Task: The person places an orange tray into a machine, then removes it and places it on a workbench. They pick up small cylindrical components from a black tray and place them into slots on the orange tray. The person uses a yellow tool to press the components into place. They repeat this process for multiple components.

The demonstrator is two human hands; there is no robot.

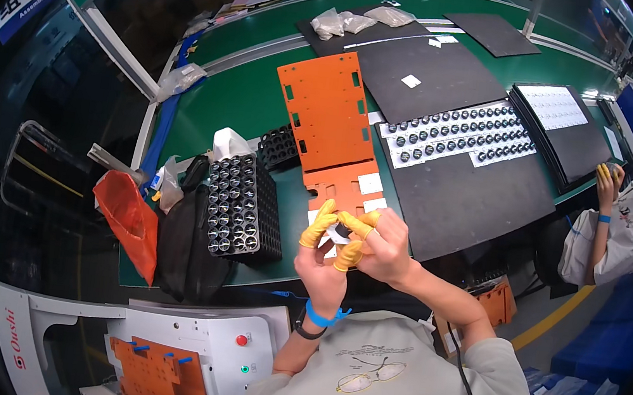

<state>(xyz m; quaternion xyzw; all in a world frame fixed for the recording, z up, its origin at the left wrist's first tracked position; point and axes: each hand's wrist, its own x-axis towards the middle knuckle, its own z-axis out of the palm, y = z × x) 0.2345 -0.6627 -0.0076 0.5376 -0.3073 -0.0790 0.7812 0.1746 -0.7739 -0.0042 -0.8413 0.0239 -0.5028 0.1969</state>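
Observation:
In front of my chest both hands come together, with yellow finger cots on several fingertips. My left hand [320,264] and my right hand [385,248] are closed on a small white and dark piece [340,234]. The fingers cover most of it, so its exact kind is hidden. Just beyond lies an orange plate [338,180] with white square cards [369,183] on it. Hinged up or leaning behind that is a taller orange panel [326,113] with slots and holes. A blue wristband circles my left wrist.
A black rack of round, shiny-ended parts [233,211] stands left, near an orange-red bag [127,215]. White sheets with rows of black round parts [457,131] lie on a black mat [464,206] at right. A co-worker's hand [609,180] rests near stacked black sheets [561,139].

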